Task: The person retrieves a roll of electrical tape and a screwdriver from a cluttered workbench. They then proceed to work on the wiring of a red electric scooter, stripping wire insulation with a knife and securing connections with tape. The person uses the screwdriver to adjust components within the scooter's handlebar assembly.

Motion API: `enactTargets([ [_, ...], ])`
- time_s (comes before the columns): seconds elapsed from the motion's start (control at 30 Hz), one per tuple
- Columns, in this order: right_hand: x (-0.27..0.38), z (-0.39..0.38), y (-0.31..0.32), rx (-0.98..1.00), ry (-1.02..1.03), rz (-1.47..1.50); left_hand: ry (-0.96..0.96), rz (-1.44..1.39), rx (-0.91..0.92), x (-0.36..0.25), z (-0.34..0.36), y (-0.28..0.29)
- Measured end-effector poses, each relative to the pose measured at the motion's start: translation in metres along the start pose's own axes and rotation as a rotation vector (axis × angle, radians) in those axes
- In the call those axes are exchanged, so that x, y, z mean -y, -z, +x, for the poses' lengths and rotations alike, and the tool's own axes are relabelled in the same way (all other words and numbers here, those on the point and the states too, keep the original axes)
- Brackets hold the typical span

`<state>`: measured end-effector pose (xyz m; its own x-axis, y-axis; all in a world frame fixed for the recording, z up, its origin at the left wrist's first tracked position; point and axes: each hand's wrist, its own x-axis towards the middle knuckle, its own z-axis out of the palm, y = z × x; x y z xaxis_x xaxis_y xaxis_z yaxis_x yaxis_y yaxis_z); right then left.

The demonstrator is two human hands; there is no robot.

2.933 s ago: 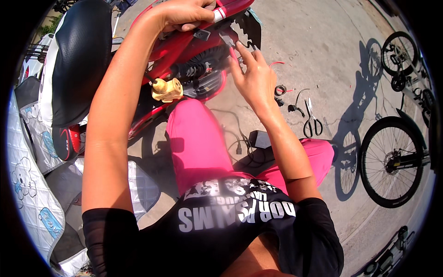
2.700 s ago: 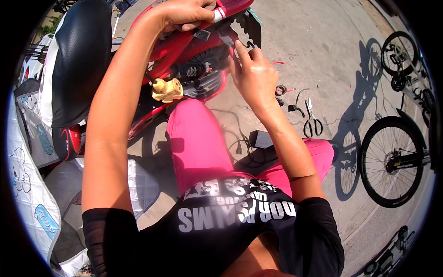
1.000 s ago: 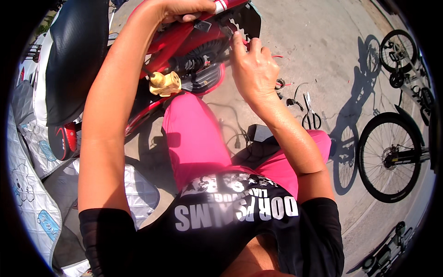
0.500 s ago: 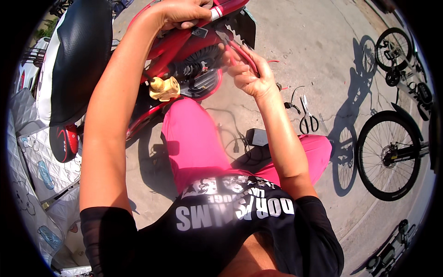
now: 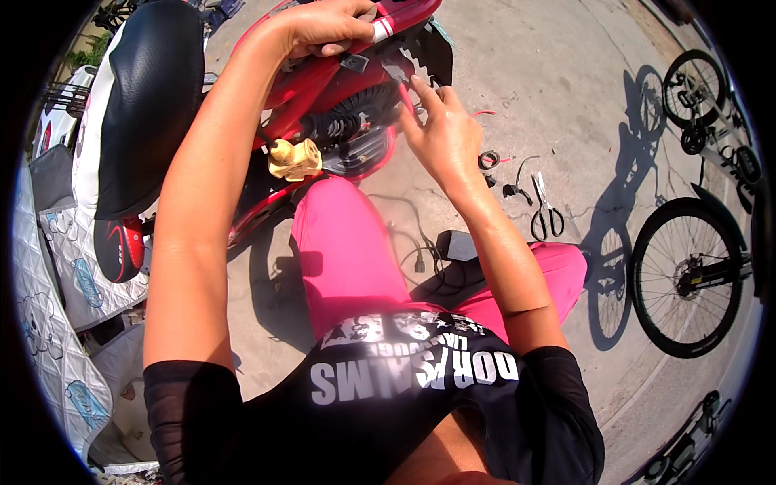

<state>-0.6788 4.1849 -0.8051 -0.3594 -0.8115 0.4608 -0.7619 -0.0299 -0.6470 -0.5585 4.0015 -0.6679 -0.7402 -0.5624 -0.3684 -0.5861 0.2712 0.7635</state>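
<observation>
At the top of the view, a red two-wheeler point(image 5: 323, 85) stands in front of me with its frame, chainring and spring showing. My left hand point(image 5: 335, 28) is closed with curled fingers on the red frame tube, near a white-striped part. My right hand point(image 5: 443, 133) grips red-handled pliers point(image 5: 406, 99) beside the toothed chainring point(image 5: 420, 69). Most of the pliers is hidden by the fingers, and what their jaws touch I cannot make out. Below the spring, a yellow block-shaped part point(image 5: 294, 160) is fixed to the two-wheeler.
Black-handled scissors point(image 5: 546, 210), a roll of black tape point(image 5: 488, 159) and short wire pieces lie on the concrete to the right. A grey box point(image 5: 457, 246) with a cable is beside my leg. A bicycle point(image 5: 687, 275) stands at far right; the black seat point(image 5: 149, 105) is at left.
My right hand has turned so its back shows, and the pliers' handles, spread in view before, are now mostly covered. The left hand keeps its hold on the frame.
</observation>
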Motion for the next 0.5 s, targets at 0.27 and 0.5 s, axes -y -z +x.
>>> enactTargets([
  [0.27, 0.007, 0.000, 0.002, -0.075, 0.109, -0.125, -0.016, 0.003, -0.003, 0.001, 0.001, -0.001],
  [0.5, 0.010, 0.002, -0.005, -0.057, 0.037, -0.120, 0.070, -0.008, -0.009, -0.006, 0.003, -0.002],
])
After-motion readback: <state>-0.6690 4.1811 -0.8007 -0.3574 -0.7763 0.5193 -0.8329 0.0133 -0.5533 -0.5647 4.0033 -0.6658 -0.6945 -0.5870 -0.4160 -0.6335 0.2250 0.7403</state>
